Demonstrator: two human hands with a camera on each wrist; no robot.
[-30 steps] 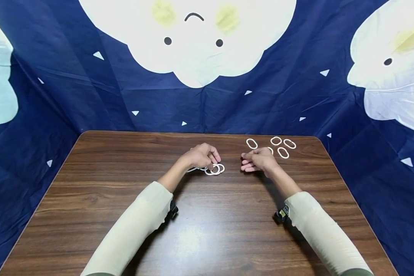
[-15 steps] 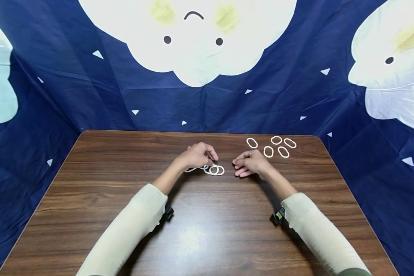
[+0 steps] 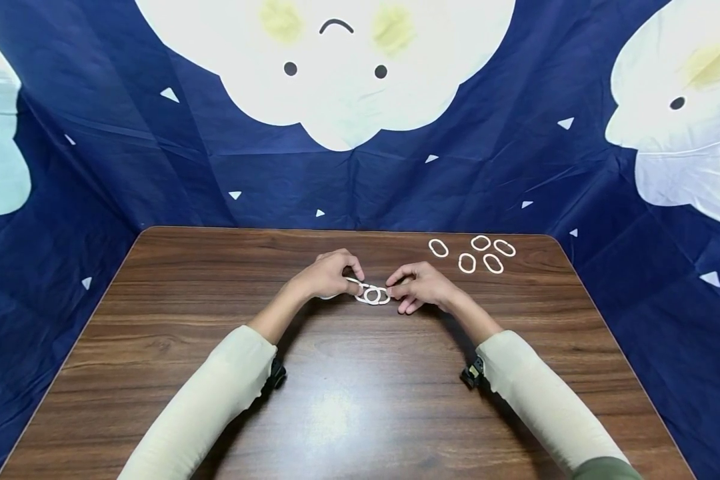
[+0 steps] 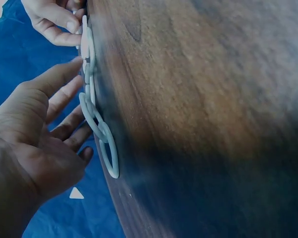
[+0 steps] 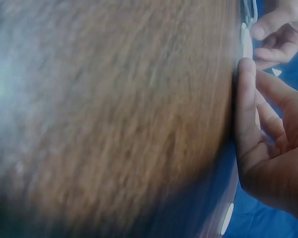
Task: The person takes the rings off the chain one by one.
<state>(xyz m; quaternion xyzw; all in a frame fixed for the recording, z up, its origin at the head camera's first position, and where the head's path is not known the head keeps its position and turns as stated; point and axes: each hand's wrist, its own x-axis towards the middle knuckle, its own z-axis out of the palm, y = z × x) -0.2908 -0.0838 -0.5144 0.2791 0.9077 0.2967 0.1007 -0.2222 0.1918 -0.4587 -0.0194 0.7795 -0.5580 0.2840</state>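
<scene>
A short chain of white oval links (image 4: 104, 130) lies along the far middle of the table. My left hand (image 3: 326, 275) is over the chain's left part, its thumb touching a link and its fingers loosely spread behind, as the left wrist view shows. At the chain's right end, my right hand (image 3: 426, 287) pinches a white link between thumb and index finger, mostly hidden by the fingers. In the right wrist view, a pale link (image 5: 245, 42) lies right at the thumb tip. Two overlapping links show between my hands in the head view.
Several loose white links (image 3: 467, 271) lie at the table's far right, beyond my right hand. The brown wooden table (image 3: 360, 413) ends at a blue curtain (image 3: 360, 193) with white cloud prints. A small black camera (image 3: 471, 375) sits under my right sleeve.
My right hand has moved left from the loose links to the chain's right end, uncovering one loose link. My left hand has shifted slightly left along the chain.
</scene>
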